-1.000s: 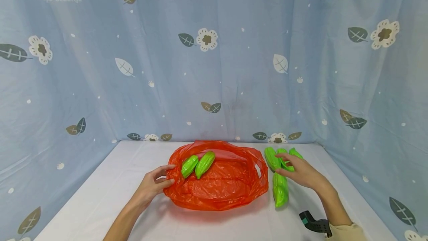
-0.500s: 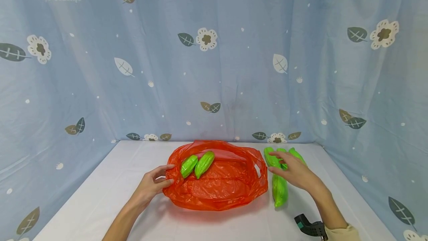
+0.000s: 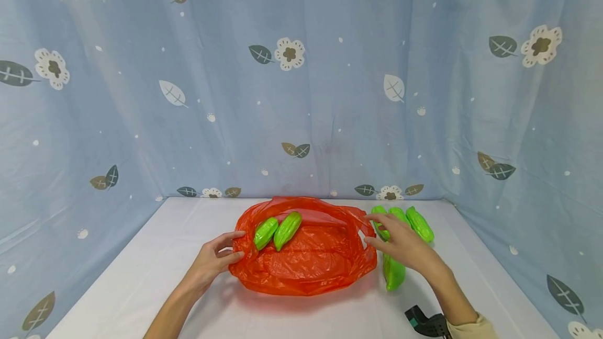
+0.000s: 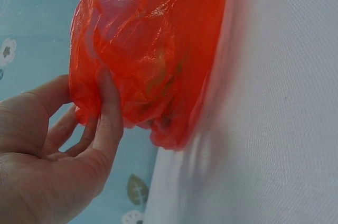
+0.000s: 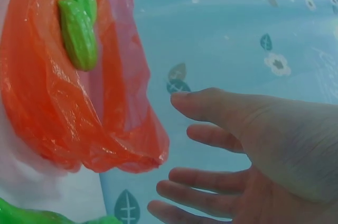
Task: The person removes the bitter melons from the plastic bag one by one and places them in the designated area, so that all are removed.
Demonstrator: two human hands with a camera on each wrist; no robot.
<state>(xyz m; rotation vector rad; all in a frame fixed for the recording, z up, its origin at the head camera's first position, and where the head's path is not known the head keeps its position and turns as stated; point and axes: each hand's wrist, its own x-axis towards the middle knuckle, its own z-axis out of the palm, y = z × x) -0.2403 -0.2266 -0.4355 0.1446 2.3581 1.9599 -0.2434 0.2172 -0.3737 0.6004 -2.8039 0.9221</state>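
Observation:
A red plastic bag point(image 3: 306, 276) lies with its mouth spread wide on the white table. Two glossy green ridged gourds point(image 3: 288, 230) rest inside, at its left end. My left hand point(image 3: 214, 258) pinches the bag's left edge between thumb and fingers; the left wrist view shows the thin red film point(image 4: 84, 86) between them. My right hand point(image 3: 400, 242), fingers spread and holding nothing, hovers by the bag's right handle. In the right wrist view a gap shows between the fingers point(image 5: 195, 197) and the bag. Several more green gourds point(image 3: 419, 224) lie right of the bag, partly behind this hand.
A blue curtain point(image 3: 301, 93) printed with leaves and flowers encloses the back and both sides of the white table point(image 3: 188, 229). A black strap device point(image 3: 426, 322) sits at my right wrist, by the table's front.
My right hand has moved left from above the loose gourds to the bag's right handle. The left hand keeps its hold, and the bag and gourds stay put.

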